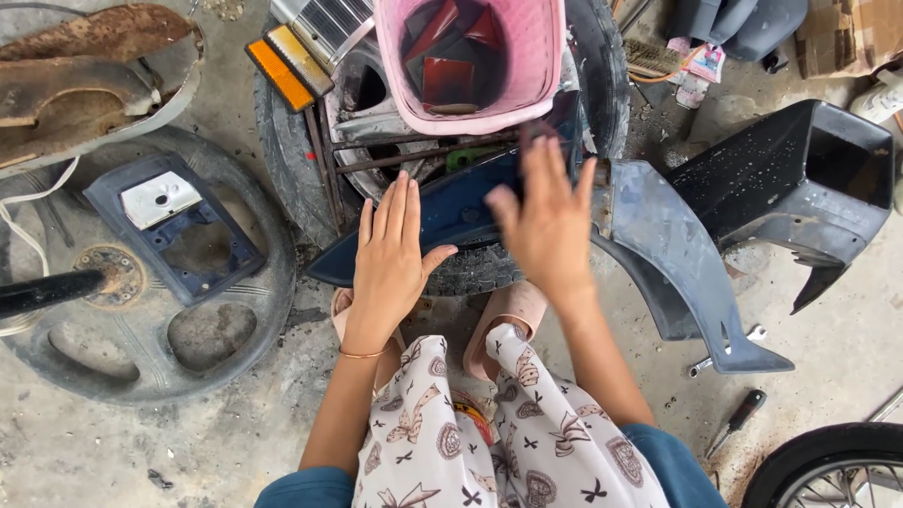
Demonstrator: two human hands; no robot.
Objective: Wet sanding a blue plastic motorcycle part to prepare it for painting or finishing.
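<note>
Your left hand (pixel 390 259) lies flat, fingers spread, on the dark blue panel (pixel 451 212) below the pink basket (pixel 480 66); your right hand (pixel 546 226), open and blurred, grips nothing over that panel.

A glossy dark-blue curved plastic panel (pixel 451 212) sits beneath a pink plastic basket (pixel 536 66) holding dark-red lens pieces (pixel 448 80), beside a grey-blue fender (pixel 673 254).

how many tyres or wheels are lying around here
3: a worn black rubber tyre under the pink plastic basket, a grey wheel lying flat at left, and a spoked wheel bottom right. Others may be out of view.
</note>
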